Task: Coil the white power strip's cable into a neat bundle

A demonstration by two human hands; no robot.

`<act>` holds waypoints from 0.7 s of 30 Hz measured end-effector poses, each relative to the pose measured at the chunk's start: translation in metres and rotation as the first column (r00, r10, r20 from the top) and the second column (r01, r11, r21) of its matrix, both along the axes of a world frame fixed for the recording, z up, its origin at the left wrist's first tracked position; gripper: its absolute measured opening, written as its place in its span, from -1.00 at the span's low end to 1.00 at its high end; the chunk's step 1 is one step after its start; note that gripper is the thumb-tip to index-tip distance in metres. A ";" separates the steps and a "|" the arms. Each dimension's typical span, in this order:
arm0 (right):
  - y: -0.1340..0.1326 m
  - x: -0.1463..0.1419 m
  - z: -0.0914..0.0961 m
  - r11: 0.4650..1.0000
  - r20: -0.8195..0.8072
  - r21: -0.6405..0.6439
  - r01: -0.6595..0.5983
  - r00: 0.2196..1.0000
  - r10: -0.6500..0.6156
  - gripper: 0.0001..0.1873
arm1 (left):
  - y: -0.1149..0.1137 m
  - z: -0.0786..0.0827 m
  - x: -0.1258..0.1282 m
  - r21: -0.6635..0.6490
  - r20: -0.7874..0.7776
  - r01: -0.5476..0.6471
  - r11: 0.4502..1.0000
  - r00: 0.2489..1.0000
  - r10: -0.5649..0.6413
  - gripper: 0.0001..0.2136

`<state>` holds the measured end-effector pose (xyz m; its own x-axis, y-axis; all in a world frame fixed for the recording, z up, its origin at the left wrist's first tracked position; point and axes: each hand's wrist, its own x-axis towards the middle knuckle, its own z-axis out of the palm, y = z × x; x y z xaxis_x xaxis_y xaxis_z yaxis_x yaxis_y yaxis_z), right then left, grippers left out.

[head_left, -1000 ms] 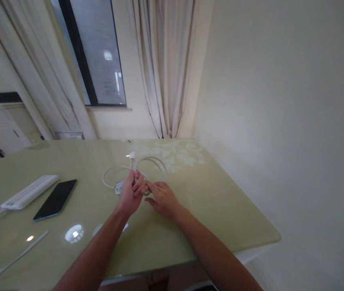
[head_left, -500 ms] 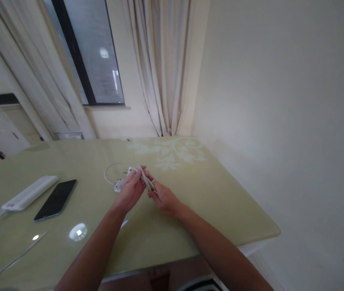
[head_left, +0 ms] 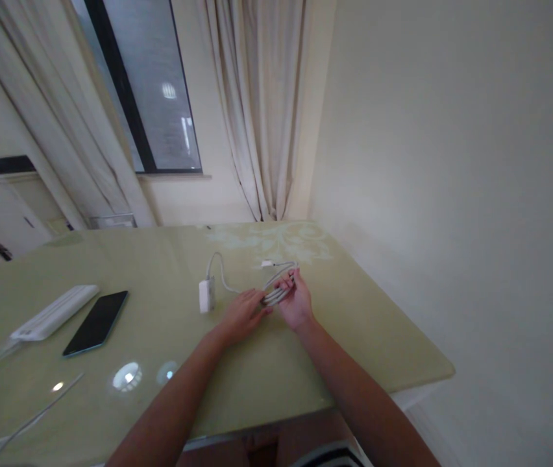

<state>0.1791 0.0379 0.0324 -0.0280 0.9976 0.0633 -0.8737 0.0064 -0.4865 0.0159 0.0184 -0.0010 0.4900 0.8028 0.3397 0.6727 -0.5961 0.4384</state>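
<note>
Cable partly looped — clasped in the right hand; left hand beside the loops, its grip unclear; run to white block — uncoiled.

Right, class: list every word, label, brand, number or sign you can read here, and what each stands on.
None can be read.
Long white bar: any marking is too small and blurred.
White block on the cable: likewise.
Dark phone: no lettering visible.

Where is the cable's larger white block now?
In the head view, the white block is on the table, left of centre, just left of the left hand.
</note>
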 end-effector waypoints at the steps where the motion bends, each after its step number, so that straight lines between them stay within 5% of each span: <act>1: 0.003 0.003 0.001 1.000 0.012 -0.031 0.005 1.000 -0.005 -0.61 | 0.002 -0.001 0.001 -0.003 -0.006 -0.009 1.000 1.000 0.009 -0.72; 4: 0.010 0.008 -0.002 0.988 0.260 -0.152 0.032 0.965 0.009 -0.58 | 0.001 -0.001 0.001 -0.027 0.063 -0.070 0.997 0.995 0.072 -0.72; 6: 0.015 0.012 -0.007 0.982 0.553 -0.173 0.074 0.833 0.035 -0.45 | -0.003 0.000 -0.001 -0.030 0.176 -0.131 0.991 0.975 0.135 -0.67; 9: 0.017 0.021 -0.014 0.984 0.909 0.067 0.166 0.397 -0.129 -0.32 | -0.012 0.006 -0.007 -0.022 0.394 -0.219 0.976 0.895 0.210 -0.60; 11: 0.017 0.027 -0.015 0.923 0.923 0.331 0.195 0.135 -0.359 -0.38 | -0.016 0.011 -0.011 -0.054 0.519 -0.249 0.967 0.820 0.240 -0.55; 12: 0.016 0.029 -0.016 0.874 0.881 0.450 0.183 0.068 -0.467 -0.43 | -0.017 0.013 -0.012 -0.085 0.572 -0.247 0.965 0.781 0.251 -0.52; 16: 0.017 0.033 -0.017 0.739 0.742 0.670 -0.074 0.094 -0.664 -0.22 | -0.014 0.013 -0.021 -0.240 0.739 -0.102 0.965 0.626 0.250 -0.42; 21: 0.019 0.029 -0.023 0.847 0.873 0.482 -0.224 0.207 -0.442 -0.49 | -0.011 0.009 -0.029 -0.343 0.815 0.160 0.926 0.540 0.209 -0.39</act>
